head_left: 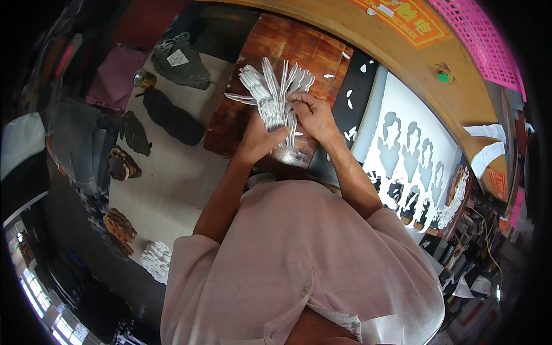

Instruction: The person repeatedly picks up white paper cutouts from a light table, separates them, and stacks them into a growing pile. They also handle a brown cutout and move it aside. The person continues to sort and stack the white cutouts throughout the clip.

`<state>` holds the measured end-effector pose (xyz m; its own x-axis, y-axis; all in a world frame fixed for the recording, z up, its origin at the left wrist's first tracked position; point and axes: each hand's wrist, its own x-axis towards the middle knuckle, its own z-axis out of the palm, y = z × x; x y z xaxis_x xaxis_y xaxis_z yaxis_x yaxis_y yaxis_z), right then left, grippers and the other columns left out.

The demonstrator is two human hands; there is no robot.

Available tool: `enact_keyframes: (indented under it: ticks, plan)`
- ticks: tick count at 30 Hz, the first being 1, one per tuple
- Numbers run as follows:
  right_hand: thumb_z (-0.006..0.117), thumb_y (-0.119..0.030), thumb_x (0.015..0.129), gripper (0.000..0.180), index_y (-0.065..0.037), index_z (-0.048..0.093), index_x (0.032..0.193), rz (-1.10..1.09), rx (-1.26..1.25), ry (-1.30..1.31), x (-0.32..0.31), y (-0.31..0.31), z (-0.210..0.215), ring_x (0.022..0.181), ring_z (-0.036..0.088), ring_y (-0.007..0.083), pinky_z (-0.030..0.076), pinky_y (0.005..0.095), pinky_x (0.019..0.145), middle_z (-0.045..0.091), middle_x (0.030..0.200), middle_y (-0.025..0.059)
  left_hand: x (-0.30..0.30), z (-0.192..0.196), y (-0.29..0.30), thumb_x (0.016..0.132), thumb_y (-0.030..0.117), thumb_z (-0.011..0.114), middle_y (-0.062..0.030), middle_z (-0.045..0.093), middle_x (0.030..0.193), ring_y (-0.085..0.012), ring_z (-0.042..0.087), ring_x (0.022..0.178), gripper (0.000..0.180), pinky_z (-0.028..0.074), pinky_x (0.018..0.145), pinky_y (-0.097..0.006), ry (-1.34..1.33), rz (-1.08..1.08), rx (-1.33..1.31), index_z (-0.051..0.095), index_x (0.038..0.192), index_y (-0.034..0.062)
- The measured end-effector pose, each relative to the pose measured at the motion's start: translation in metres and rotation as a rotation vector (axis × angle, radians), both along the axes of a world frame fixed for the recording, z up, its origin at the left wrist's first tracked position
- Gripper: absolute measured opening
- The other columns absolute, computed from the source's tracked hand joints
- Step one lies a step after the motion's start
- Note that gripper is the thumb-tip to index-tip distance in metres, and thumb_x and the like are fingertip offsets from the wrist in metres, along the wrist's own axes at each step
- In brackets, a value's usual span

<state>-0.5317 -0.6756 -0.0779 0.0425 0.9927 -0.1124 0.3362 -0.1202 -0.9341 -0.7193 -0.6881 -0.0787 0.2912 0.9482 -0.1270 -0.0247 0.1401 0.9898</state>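
A thick stack of white cut-out pieces (269, 107), fanned into several fingers at its far end, stands over the wooden board (227, 129). My left hand (260, 139) is closed around its near left side, with the thumb across the front. At the right side of the stack, my right hand (313, 117) pinches some of the pieces between thumb and fingers. Part of the left hand's grip is hidden behind the stack. Small white offcuts (328, 76) lie on the board's right part.
To the right lies a white sheet (397, 109) with a row of cut-out shapes, beside a yellow machine beam (368, 26). A pink basket (483, 43) sits far right. The left table (172, 192) bears dark pieces (172, 118), a can (144, 79), brown stacks (119, 224) and a white stack (156, 260).
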Motion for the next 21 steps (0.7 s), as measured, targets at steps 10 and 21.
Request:
enact_keyframes:
  ticks: [10, 21]
  plan:
    - [0.075, -0.026, 0.095, 0.028, -0.004, 0.077, 0.112, 0.051, -0.055, -0.043, -0.003, 0.004, 0.008, 0.077, 0.07, 0.0177, 0.055, 0.0335, 0.074, 0.074, 0.086, 0.0142, -0.004, -0.014, 0.002, 0.084, 0.01, 0.078, -0.0114, 0.065, 0.127, -0.0197, 0.061, 0.116, 0.062, 0.05, 0.103, -0.038, -0.1, -0.052, 0.051, 0.056, 0.14, -0.0011]
    - [0.07, -0.038, 0.097, 0.033, -0.006, 0.074, 0.106, -0.004, -0.063, -0.175, 0.002, 0.0, 0.021, 0.077, 0.074, 0.032, 0.056, 0.0402, 0.074, 0.073, 0.078, 0.0174, -0.007, -0.009, 0.003, 0.1, 0.01, 0.07, -0.0116, 0.061, 0.14, -0.0193, 0.055, 0.13, 0.057, 0.044, 0.113, -0.037, 0.115, -0.057, 0.003, 0.048, 0.151, -0.001]
